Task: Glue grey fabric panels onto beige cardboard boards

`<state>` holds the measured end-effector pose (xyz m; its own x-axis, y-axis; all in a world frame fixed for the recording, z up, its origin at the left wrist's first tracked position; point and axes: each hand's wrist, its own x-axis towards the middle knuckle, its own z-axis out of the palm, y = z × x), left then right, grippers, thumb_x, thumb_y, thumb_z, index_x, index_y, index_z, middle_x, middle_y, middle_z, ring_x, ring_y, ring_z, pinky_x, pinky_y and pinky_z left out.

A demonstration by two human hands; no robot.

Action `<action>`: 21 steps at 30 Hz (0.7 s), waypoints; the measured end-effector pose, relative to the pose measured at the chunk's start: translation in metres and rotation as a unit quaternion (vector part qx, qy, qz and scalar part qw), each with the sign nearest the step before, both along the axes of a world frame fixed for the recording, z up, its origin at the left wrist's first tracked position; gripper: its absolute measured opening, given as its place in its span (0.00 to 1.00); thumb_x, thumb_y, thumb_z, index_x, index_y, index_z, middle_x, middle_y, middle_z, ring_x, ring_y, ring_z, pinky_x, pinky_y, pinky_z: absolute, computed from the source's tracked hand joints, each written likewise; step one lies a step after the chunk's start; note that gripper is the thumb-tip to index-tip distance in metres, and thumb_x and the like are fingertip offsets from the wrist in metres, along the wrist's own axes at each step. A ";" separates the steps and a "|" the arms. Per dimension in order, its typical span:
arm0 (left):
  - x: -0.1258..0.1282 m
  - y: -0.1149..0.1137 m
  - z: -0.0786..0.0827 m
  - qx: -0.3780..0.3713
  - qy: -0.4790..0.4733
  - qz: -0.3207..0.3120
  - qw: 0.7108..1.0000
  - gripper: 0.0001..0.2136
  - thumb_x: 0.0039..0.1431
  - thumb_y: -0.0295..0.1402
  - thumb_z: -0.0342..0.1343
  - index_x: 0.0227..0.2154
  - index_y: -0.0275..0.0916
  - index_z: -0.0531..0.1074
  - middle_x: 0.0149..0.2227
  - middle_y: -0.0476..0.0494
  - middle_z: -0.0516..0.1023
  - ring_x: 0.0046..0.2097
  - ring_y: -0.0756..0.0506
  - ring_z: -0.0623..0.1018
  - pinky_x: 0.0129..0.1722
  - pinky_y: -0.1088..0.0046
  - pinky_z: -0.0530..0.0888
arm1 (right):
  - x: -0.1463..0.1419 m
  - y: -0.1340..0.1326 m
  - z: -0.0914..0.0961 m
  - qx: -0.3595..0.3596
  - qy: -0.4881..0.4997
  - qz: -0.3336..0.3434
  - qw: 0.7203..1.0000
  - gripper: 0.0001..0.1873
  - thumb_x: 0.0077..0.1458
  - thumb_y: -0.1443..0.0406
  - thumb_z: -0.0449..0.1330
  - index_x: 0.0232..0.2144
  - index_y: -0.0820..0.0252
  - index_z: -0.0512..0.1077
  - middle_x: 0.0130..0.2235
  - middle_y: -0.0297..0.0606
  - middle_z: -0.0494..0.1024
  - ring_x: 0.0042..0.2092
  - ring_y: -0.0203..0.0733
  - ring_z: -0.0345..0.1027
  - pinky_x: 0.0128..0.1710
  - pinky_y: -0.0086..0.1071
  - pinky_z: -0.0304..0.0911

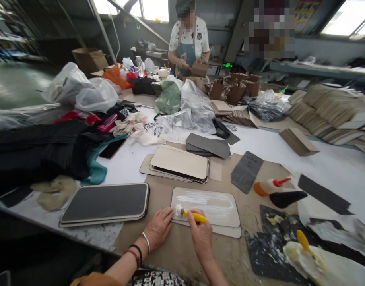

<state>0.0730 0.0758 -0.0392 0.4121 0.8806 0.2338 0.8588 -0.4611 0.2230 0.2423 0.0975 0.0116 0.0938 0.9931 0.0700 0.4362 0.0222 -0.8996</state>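
Note:
My right hand point(201, 237) grips a small glue brush point(195, 216) with a yellow handle. Its bristles touch the left end of a beige rounded panel point(206, 204), where wet white streaks run across the surface. Another panel shows from under its lower edge. My left hand point(159, 227) lies flat with fingers stretched out, the tips at the panel's left edge. To its left is a stack of panels topped with dark grey point(107, 202). Behind the coated panel sits a second stack of beige panels point(179, 162).
At right are an orange-filled glue bottle point(266, 187), a glue-smeared dark board point(270, 254) and a second yellow-handled brush point(304, 241). Farther back lie plastic bags point(197, 99), brown bags point(242, 87) and stacked cardboard pieces point(334, 107). Across the table stands a person point(188, 43).

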 end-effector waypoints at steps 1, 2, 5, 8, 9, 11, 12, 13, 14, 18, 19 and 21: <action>-0.002 0.000 0.000 -0.002 -0.009 -0.007 1.000 0.17 0.53 0.25 0.45 0.47 0.34 0.64 0.47 0.37 0.71 0.48 0.44 0.70 0.46 0.63 0.70 | -0.004 0.002 -0.001 -0.008 0.002 0.001 1.000 0.14 0.52 0.56 0.52 0.29 0.60 0.69 0.28 0.36 0.74 0.30 0.37 0.68 0.32 0.28 0.63; -0.004 0.001 -0.001 -0.004 -0.016 -0.012 1.000 0.17 0.53 0.25 0.45 0.47 0.34 0.63 0.47 0.37 0.71 0.48 0.44 0.70 0.46 0.63 0.70 | -0.006 0.003 -0.002 -0.011 0.000 0.000 1.000 0.14 0.52 0.55 0.52 0.29 0.60 0.69 0.28 0.36 0.74 0.30 0.37 0.68 0.32 0.28 0.63; -0.009 0.000 -0.004 -0.007 -0.030 -0.025 0.999 0.18 0.53 0.25 0.45 0.48 0.34 0.63 0.48 0.37 0.71 0.49 0.44 0.69 0.46 0.62 0.68 | 0.002 0.002 -0.005 -0.006 -0.037 -0.034 0.999 0.15 0.51 0.54 0.52 0.29 0.60 0.69 0.29 0.37 0.74 0.31 0.39 0.68 0.33 0.29 0.62; -0.012 0.001 -0.010 -0.002 -0.051 -0.028 0.998 0.17 0.53 0.27 0.45 0.47 0.36 0.64 0.47 0.39 0.71 0.49 0.44 0.69 0.47 0.62 0.66 | 0.013 -0.002 0.001 0.014 -0.088 -0.097 0.991 0.17 0.50 0.52 0.51 0.28 0.60 0.69 0.30 0.39 0.74 0.32 0.41 0.68 0.35 0.31 0.61; -0.013 0.001 -0.012 0.002 -0.060 -0.029 0.998 0.17 0.53 0.28 0.46 0.47 0.37 0.64 0.47 0.39 0.71 0.49 0.44 0.68 0.47 0.63 0.66 | 0.013 -0.003 0.005 0.019 -0.097 -0.110 0.989 0.17 0.50 0.52 0.51 0.28 0.60 0.69 0.30 0.39 0.74 0.32 0.41 0.68 0.35 0.31 0.61; -0.015 0.002 -0.014 0.015 -0.072 -0.033 0.997 0.16 0.53 0.29 0.46 0.47 0.37 0.64 0.47 0.40 0.72 0.48 0.44 0.69 0.46 0.63 0.65 | 0.004 -0.001 0.011 0.019 -0.099 -0.119 0.988 0.18 0.50 0.52 0.51 0.28 0.59 0.69 0.29 0.38 0.74 0.31 0.40 0.68 0.34 0.30 0.61; -0.015 0.002 -0.014 0.023 -0.076 -0.036 0.996 0.16 0.53 0.29 0.46 0.47 0.37 0.64 0.46 0.40 0.72 0.48 0.44 0.69 0.46 0.64 0.65 | -0.004 0.000 0.013 0.018 -0.091 -0.117 0.989 0.17 0.50 0.52 0.51 0.27 0.59 0.69 0.28 0.37 0.74 0.30 0.39 0.68 0.33 0.30 0.61; -0.016 0.002 -0.014 0.031 -0.079 -0.038 0.996 0.16 0.54 0.29 0.46 0.46 0.37 0.64 0.46 0.40 0.72 0.48 0.45 0.69 0.46 0.64 0.65 | -0.012 0.003 0.014 0.017 -0.081 -0.108 0.991 0.17 0.50 0.53 0.51 0.27 0.59 0.69 0.28 0.37 0.74 0.30 0.38 0.68 0.32 0.29 0.61; -0.016 0.003 -0.014 0.038 -0.081 -0.039 0.995 0.16 0.54 0.29 0.46 0.46 0.37 0.65 0.46 0.40 0.72 0.48 0.45 0.69 0.46 0.65 0.64 | -0.020 0.005 0.013 0.018 -0.070 -0.095 0.993 0.16 0.51 0.53 0.51 0.27 0.59 0.69 0.28 0.36 0.74 0.30 0.38 0.68 0.32 0.28 0.61; -0.015 0.004 -0.012 0.066 -0.086 -0.031 0.994 0.14 0.54 0.30 0.46 0.44 0.38 0.66 0.44 0.42 0.73 0.46 0.46 0.69 0.45 0.67 0.64 | -0.025 0.012 0.002 0.025 -0.059 -0.060 0.996 0.15 0.51 0.55 0.51 0.27 0.60 0.69 0.29 0.36 0.74 0.32 0.38 0.68 0.34 0.28 0.61; -0.015 0.004 -0.012 0.071 -0.083 -0.028 0.994 0.13 0.54 0.30 0.46 0.43 0.39 0.66 0.43 0.43 0.74 0.46 0.46 0.69 0.45 0.67 0.63 | -0.020 0.013 -0.001 0.028 -0.065 -0.072 0.995 0.15 0.51 0.55 0.51 0.28 0.60 0.69 0.30 0.37 0.74 0.33 0.39 0.68 0.35 0.29 0.61; -0.013 0.004 -0.012 0.077 -0.073 -0.022 0.994 0.13 0.55 0.31 0.46 0.43 0.40 0.67 0.43 0.44 0.74 0.45 0.47 0.69 0.45 0.68 0.63 | -0.008 0.015 -0.002 0.038 -0.080 -0.107 0.990 0.16 0.51 0.54 0.52 0.29 0.61 0.69 0.31 0.39 0.74 0.34 0.40 0.68 0.36 0.30 0.61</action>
<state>0.0599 0.0799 -0.0515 0.4020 0.8110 0.4249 0.8007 -0.5365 0.2664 0.2345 0.1128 0.0096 0.2830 0.9430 0.1751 0.5746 -0.0205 -0.8182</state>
